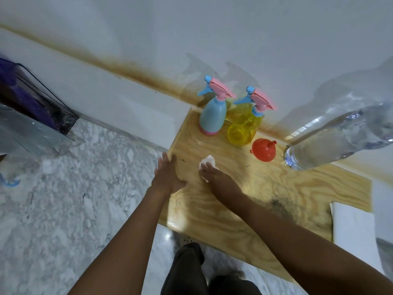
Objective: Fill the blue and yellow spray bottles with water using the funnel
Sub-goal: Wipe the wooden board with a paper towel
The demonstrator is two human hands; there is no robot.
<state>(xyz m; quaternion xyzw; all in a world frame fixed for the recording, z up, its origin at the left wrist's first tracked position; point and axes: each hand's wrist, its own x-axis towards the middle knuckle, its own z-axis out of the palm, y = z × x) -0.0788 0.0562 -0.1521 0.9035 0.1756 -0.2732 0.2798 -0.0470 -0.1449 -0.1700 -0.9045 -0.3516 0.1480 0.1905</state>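
A blue spray bottle and a yellow spray bottle stand side by side at the far edge of a wooden board, both with pink and blue spray heads on. A red funnel lies on its side just right of the yellow bottle. A large clear water bottle stands at the right. My left hand rests flat on the board's left edge, fingers straight. My right hand presses a crumpled white tissue onto the board in front of the bottles.
The board lies against a white wall with a brown stain along its base. A marble-patterned floor spreads to the left, where a dark wire rack holds clear plastic. A white sheet lies at the board's right end. My dark trouser legs show below.
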